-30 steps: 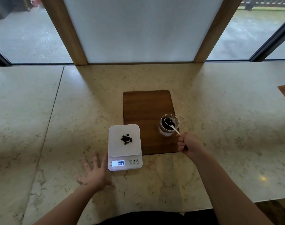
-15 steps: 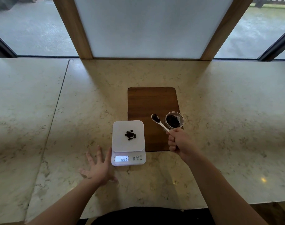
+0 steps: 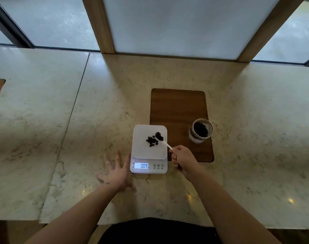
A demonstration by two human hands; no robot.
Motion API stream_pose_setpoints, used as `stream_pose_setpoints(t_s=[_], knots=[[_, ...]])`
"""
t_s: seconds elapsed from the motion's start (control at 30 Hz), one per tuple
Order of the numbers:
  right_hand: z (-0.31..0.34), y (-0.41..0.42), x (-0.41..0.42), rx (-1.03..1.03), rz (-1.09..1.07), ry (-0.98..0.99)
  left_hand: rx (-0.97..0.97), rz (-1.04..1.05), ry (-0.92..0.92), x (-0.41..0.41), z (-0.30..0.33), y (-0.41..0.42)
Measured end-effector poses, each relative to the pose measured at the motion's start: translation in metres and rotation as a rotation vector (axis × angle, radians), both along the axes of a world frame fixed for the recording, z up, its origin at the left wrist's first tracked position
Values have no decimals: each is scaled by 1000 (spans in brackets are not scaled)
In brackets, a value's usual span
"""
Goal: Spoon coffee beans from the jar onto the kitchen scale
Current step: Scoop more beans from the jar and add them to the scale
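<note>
One loaded spoon (image 3: 162, 138) hung over the kitchen scale (image 3: 149, 149), my right hand (image 3: 183, 159) pinching its white handle at the near end. A small heap of coffee beans (image 3: 152, 141) already lay on the platform, just left of the bowl. My left hand (image 3: 117, 174) lay spread flat on the counter (image 3: 97, 106), beside the scale. The jar (image 3: 200, 130) stood open to the right on the wooden board (image 3: 178, 106). Tipping too fast could have bounced beans off the smooth platform.

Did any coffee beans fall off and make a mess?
No, nothing looks spilled. The loose beans sit in a small pile on the scale, more are in the spoon held by the right hand, and the rest are in the jar.
</note>
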State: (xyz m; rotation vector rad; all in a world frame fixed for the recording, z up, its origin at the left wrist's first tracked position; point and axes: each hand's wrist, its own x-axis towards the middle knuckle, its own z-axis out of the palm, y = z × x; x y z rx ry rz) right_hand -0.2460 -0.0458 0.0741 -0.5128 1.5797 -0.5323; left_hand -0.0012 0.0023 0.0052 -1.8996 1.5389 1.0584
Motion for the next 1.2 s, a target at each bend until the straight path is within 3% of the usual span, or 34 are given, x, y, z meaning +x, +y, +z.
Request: stream_pose_setpoints(t_s=[0.7, 1.2], knots=[[-32, -5, 8, -167, 212, 357, 26, 1, 0, -6, 4, -1], [-23, 5, 8, -482, 721, 846, 29, 2, -17, -4, -1, -2]])
